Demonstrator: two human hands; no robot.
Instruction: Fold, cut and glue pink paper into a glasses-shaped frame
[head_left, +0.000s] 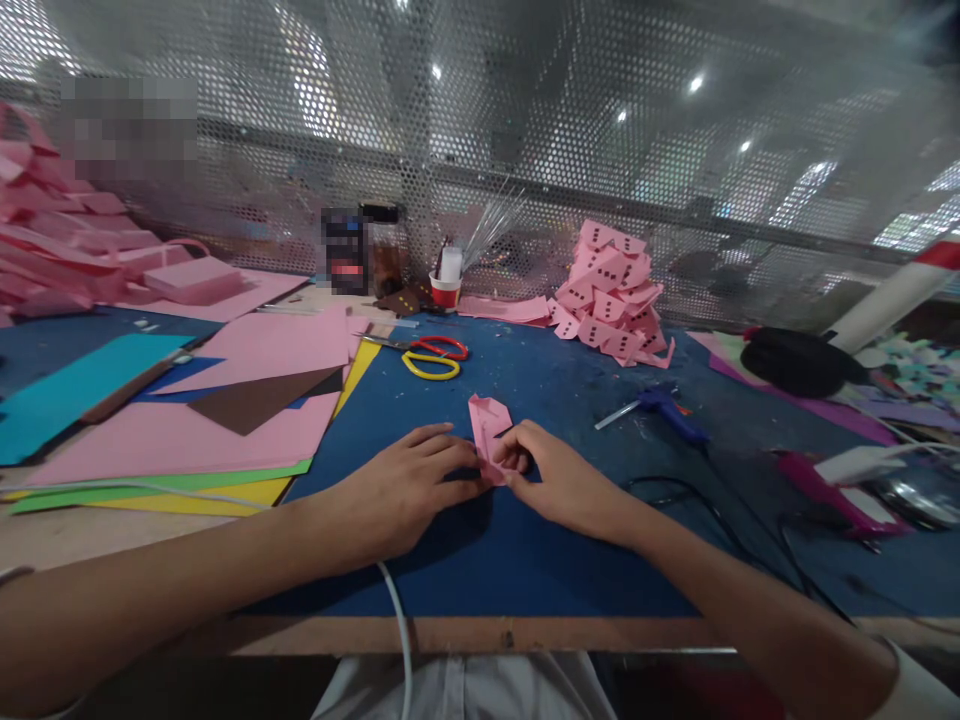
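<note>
A small folded piece of pink paper (486,424) lies on the blue work mat (555,580) in front of me. Against its left edge rest the fingertips of my left hand (409,490), palm down and fingers fairly straight, pressing at the lower corner. On the other side, my right hand (555,475) has its fingers curled and pinches the paper's lower right edge. Raised folds show along the paper's upper and left sides. The fingers partly hide its lower end.
Scissors (431,358) with red and yellow handles lie beyond my hands. A blue glue gun (671,415) rests to the right, its cord trailing forward. Pink sheets (195,435) are stacked left. Pink dotted pieces (611,295) are piled behind, near a perforated metal screen (517,130).
</note>
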